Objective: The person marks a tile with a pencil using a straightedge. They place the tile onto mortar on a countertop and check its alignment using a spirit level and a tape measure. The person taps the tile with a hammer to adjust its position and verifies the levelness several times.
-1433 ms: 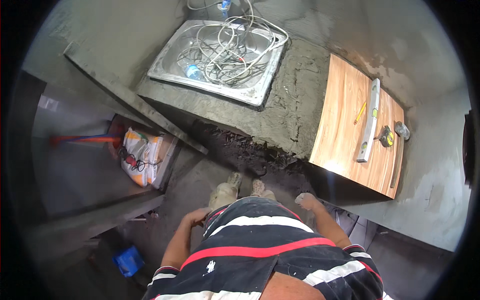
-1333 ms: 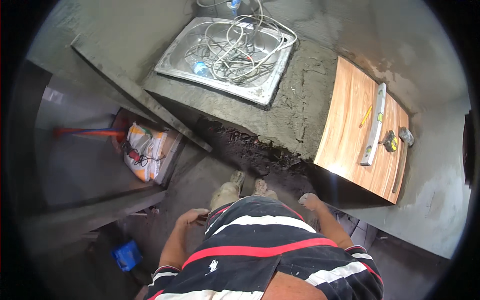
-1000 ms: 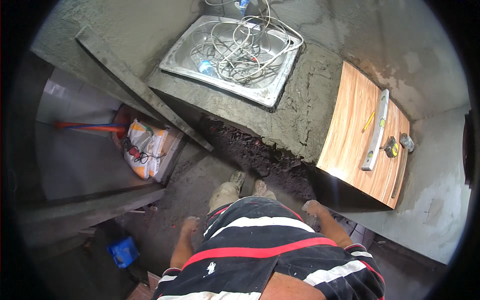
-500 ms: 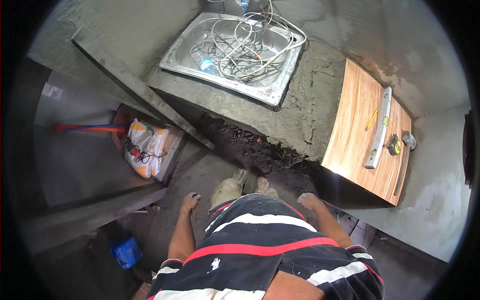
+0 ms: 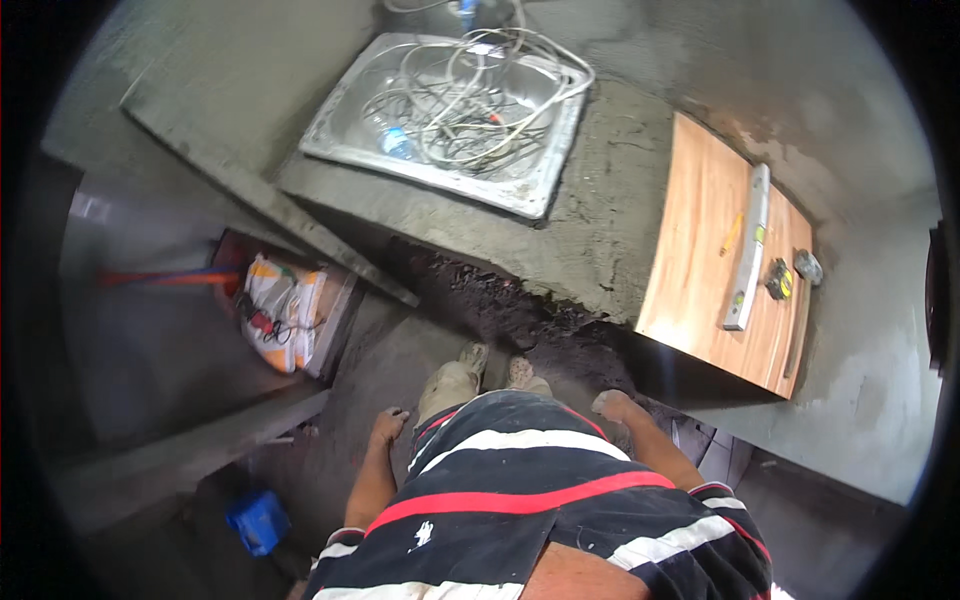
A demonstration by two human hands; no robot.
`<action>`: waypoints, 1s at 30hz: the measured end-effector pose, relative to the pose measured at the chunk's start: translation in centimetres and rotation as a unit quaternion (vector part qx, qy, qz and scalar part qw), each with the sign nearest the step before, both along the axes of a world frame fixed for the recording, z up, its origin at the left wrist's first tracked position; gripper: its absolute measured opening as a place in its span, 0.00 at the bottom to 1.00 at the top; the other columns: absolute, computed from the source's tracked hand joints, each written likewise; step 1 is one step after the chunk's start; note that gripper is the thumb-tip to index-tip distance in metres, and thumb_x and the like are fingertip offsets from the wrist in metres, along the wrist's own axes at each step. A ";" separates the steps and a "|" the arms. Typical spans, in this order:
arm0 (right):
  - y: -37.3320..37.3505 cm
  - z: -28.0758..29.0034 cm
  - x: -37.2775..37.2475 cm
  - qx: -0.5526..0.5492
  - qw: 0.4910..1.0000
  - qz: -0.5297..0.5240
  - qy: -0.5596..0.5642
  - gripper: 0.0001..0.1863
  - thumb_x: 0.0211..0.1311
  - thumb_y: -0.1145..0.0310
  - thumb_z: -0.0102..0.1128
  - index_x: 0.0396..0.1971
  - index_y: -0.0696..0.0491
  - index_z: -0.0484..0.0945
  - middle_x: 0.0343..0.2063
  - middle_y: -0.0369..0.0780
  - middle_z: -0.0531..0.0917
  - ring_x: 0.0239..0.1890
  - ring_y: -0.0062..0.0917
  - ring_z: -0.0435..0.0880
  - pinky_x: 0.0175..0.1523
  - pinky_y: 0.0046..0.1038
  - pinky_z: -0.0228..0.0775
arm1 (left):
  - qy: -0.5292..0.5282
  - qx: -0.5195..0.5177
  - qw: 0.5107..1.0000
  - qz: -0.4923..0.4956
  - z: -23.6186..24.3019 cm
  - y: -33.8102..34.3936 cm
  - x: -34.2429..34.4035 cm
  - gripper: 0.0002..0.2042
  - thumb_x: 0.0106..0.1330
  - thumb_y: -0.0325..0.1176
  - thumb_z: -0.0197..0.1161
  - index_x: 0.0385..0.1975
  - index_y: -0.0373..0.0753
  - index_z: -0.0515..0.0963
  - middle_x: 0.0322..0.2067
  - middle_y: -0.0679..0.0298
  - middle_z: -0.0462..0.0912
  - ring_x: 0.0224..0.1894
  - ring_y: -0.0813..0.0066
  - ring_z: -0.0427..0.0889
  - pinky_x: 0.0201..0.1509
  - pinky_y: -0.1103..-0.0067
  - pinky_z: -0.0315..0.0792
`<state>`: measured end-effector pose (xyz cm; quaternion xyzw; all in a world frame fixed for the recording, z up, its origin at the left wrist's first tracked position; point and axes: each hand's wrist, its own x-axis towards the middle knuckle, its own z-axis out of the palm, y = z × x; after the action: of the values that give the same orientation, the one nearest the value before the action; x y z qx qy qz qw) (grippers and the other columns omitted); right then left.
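Observation:
My left hand (image 5: 390, 424) hangs beside my left hip with its fingers loosely curled, and nothing shows in it. On the other side my right hand (image 5: 611, 404), dusty with grey, hangs below the counter's front edge, also curled and without a visible object. It is nearest to the wood-grain board (image 5: 688, 262) at the right end of the counter. On that board lie a silver spirit level (image 5: 748, 248), a yellow pencil (image 5: 732, 234), a black-and-yellow tape measure (image 5: 779, 279) and a small grey lump (image 5: 808, 266). Both hands are apart from all of these.
A metal sink (image 5: 540, 190) set in the rough cement counter (image 5: 590, 245) holds a tangled pale cable (image 5: 500, 150) and a plastic bottle (image 5: 395, 142). A long straight bar (image 5: 250, 190) slants at the left. Beyond it are white-and-orange sacks (image 5: 285, 315); a blue container (image 5: 258, 522) stands lower left.
The view has shifted slightly, moving the sink, board and tools a little to the left in the picture. Both hands stay low at my sides; the left appears slightly lower.

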<state>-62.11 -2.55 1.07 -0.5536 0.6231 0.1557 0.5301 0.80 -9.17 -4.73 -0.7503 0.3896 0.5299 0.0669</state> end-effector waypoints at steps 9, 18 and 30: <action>-2.9 -0.1 1.1 -0.055 0.998 -0.032 0.004 0.21 0.63 0.52 0.59 0.42 0.54 0.88 0.45 0.49 0.87 0.50 0.42 0.86 0.56 0.39 0.77 | 0.039 -0.023 0.991 0.127 2.6 -2.0 -0.2 0.22 0.64 0.38 0.69 0.56 0.35 0.83 0.36 0.61 0.86 0.27 0.74 0.79 0.27 0.74 0.72; 1.5 -5.0 -1.2 -0.082 0.969 0.232 0.022 0.17 0.63 0.61 0.57 0.45 0.50 0.88 0.46 0.45 0.88 0.51 0.40 0.87 0.56 0.37 0.79 | 0.044 -0.031 0.993 0.108 4.0 -3.3 -1.5 0.23 0.66 0.38 0.67 0.59 0.34 0.81 0.34 0.61 0.87 0.28 0.75 0.80 0.29 0.75 0.72; 1.6 -3.6 -1.1 0.037 0.989 0.135 0.046 0.12 0.60 0.66 0.60 0.41 0.48 0.88 0.37 0.40 0.89 0.33 0.32 0.90 0.36 0.37 0.86 | 0.031 -0.053 0.997 0.042 0.2 -2.2 -1.3 0.28 0.65 0.43 0.68 0.60 0.30 0.79 0.40 0.53 0.89 0.34 0.62 0.85 0.38 0.67 0.77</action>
<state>-63.21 -0.96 -2.49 -0.6046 0.5607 0.2741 0.4950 -0.49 -11.40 -4.56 -0.7513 0.3873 0.5344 -0.0070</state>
